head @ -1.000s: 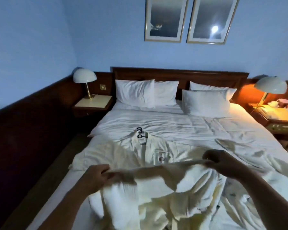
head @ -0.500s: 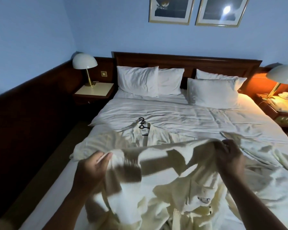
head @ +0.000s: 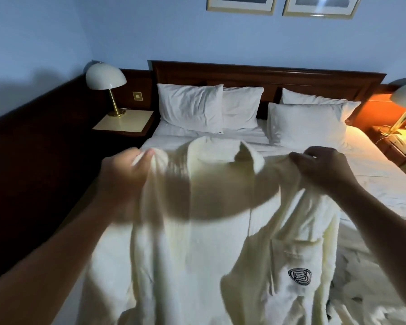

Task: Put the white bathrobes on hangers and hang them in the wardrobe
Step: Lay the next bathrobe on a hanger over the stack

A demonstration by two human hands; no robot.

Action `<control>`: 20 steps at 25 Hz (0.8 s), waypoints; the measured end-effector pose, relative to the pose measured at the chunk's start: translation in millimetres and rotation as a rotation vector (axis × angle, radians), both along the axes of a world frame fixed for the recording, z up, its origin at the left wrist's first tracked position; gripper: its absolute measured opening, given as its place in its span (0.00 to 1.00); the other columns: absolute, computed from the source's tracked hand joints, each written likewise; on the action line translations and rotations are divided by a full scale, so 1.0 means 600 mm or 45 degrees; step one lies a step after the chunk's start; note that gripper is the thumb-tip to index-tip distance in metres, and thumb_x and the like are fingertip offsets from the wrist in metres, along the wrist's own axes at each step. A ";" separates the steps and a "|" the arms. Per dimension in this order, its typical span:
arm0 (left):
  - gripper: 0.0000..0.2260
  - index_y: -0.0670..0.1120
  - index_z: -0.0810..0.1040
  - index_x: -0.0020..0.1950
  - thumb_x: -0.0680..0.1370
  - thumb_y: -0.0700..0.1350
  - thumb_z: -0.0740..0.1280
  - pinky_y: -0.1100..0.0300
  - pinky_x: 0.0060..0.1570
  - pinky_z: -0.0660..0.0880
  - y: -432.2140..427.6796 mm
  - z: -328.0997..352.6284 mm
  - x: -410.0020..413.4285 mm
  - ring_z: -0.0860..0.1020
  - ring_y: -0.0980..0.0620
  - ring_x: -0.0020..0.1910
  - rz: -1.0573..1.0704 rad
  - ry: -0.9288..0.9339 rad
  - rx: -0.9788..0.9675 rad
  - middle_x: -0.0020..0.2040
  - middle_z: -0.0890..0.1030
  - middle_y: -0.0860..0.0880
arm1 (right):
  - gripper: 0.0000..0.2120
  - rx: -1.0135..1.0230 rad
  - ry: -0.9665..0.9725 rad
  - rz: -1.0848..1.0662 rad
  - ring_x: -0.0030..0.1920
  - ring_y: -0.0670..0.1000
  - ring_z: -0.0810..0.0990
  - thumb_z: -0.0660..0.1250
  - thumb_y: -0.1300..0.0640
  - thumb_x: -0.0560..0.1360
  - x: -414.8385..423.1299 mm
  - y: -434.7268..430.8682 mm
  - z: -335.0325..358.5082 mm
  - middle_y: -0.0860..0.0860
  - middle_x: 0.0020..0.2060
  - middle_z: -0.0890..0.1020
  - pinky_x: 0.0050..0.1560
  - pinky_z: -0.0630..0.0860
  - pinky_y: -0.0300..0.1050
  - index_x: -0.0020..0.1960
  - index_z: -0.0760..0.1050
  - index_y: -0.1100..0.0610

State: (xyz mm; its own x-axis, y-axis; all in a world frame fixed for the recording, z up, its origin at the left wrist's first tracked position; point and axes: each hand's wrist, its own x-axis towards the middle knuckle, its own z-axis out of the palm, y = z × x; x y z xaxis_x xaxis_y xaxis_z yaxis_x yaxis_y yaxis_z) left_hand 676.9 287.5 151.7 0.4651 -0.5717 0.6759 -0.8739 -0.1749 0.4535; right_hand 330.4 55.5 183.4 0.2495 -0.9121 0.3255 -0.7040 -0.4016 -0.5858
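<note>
Mid-frame, our left hand (head: 124, 177) and right hand (head: 324, 170) each pinch a shoulder of the white terry bathrobe (head: 197, 242) above the bed (head: 375, 184); a weak pinch could drop it crumpled.

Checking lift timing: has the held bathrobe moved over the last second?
Yes. The bathrobe has risen: its collar now reaches the lower edge of the pillows, well below them before.

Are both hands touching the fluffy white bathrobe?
Touching. The head view shows the left hand pinching one shoulder of the bathrobe and the right hand gripping the other, holding it up over the bed.
</note>
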 end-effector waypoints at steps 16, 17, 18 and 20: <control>0.30 0.52 0.65 0.78 0.79 0.65 0.55 0.42 0.72 0.60 -0.282 -1.026 0.282 0.63 0.41 0.78 0.387 -0.057 1.126 0.79 0.65 0.45 | 0.28 0.193 0.905 0.081 0.80 0.62 0.56 0.48 0.40 0.82 0.316 -0.277 -1.068 0.55 0.82 0.55 0.76 0.52 0.63 0.81 0.56 0.43; 0.29 0.51 0.65 0.78 0.80 0.63 0.57 0.42 0.72 0.59 -0.281 -1.048 0.277 0.63 0.41 0.78 0.428 -0.127 1.027 0.79 0.65 0.44 | 0.28 0.098 0.886 0.029 0.79 0.62 0.58 0.48 0.41 0.81 0.316 -0.278 -1.091 0.55 0.81 0.57 0.75 0.53 0.61 0.81 0.58 0.43; 0.29 0.50 0.67 0.78 0.81 0.62 0.57 0.42 0.72 0.60 -0.285 -1.056 0.274 0.63 0.41 0.78 0.457 -0.165 0.961 0.79 0.66 0.44 | 0.28 0.072 0.868 0.002 0.79 0.61 0.58 0.48 0.41 0.81 0.318 -0.281 -1.100 0.55 0.81 0.59 0.74 0.54 0.60 0.80 0.59 0.43; 0.28 0.49 0.68 0.78 0.81 0.61 0.56 0.42 0.72 0.60 -0.288 -1.053 0.269 0.63 0.41 0.79 0.478 -0.183 0.929 0.80 0.65 0.43 | 0.29 0.048 0.810 -0.015 0.78 0.61 0.59 0.49 0.41 0.80 0.323 -0.284 -1.099 0.56 0.80 0.61 0.72 0.56 0.61 0.80 0.61 0.45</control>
State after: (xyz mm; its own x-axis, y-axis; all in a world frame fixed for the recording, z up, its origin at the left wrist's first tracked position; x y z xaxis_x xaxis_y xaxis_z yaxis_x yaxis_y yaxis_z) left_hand 838.4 114.4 -480.1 0.6494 -0.7134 0.2634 -0.7399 -0.6728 0.0018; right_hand 524.1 -114.7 -476.3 0.3733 -0.9238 0.0849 -0.9231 -0.3790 -0.0653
